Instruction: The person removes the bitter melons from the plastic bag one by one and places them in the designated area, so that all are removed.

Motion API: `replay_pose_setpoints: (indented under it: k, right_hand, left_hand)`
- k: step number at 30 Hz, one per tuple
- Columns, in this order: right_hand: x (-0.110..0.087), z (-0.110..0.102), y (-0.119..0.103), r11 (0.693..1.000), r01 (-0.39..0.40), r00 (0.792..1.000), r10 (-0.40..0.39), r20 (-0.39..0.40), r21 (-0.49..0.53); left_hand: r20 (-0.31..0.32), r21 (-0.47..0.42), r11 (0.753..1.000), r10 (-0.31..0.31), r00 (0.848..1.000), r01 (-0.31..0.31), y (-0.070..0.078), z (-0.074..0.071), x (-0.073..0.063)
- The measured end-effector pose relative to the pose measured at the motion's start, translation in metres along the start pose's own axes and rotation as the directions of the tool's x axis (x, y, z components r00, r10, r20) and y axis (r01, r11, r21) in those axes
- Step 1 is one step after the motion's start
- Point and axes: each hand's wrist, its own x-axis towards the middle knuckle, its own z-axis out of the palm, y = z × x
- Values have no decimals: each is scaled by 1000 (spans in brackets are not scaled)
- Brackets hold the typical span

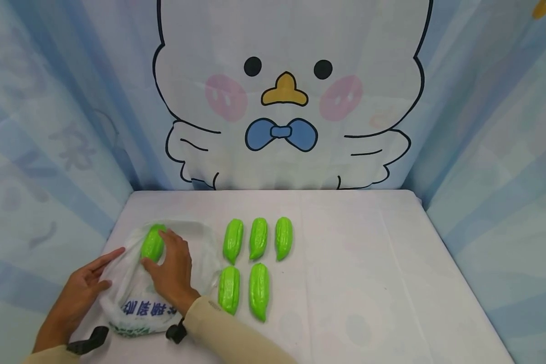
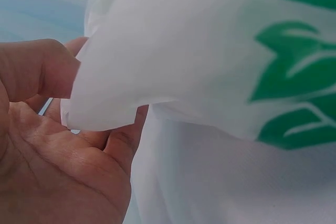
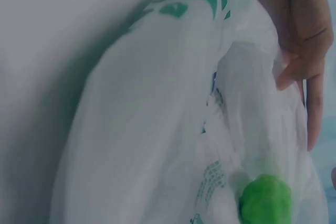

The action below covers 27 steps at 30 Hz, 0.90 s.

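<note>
A white plastic bag [image 1: 200,253] with blue and green print lies at the left of the table, its mouth spread. My left hand [image 1: 83,287] holds the bag's left edge, thumb on one side and fingers on the other; the left wrist view shows this hand [image 2: 63,129] around the thin plastic [image 2: 173,51]. Over the bag, my right hand [image 1: 173,268] grips a bright green bitter melon [image 1: 152,243] between thumb and fingers. In the right wrist view, one end of the bitter melon [image 3: 266,200] shows within the bag's folds; most of the right hand is out of that frame.
Right of the bag lie several more bitter melons: three in the back row, with one [image 1: 258,238] in its middle, and two in front, the right one [image 1: 259,290] beside the other. A white cloth covers the table [image 1: 355,263]. Printed curtains [image 1: 291,167] surround it.
</note>
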Motion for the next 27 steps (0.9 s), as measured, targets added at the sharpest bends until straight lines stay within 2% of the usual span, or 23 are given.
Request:
replay_pose_setpoints:
  k: [4, 9, 18, 24, 27]
  right_hand:
    - [5, 7, 4, 999, -27, 1000, 27, -3, -39]
    - [11, 16, 5, 998, -40, 998, 42, 41, -52]
    - [17, 24, 6, 988, -45, 992, 61, 107, -150]
    - [20, 30, 6, 980, -34, 993, 55, 100, -198]
    - [21, 33, 7, 977, -23, 996, 41, 83, -212]
  left_hand:
    - [1, 0, 1000, -5, 1000, 5, 0, 1, -1]
    - [-14, 44, 999, -13, 1000, 13, -1, 1, -2]
    - [-7, 77, 997, -5, 1000, 5, 0, 2, 0]
    - [-17, 126, 991, -51, 999, 53, -1, 2, -1]
    - [-20, 122, 991, -57, 998, 59, -1, 2, -1]
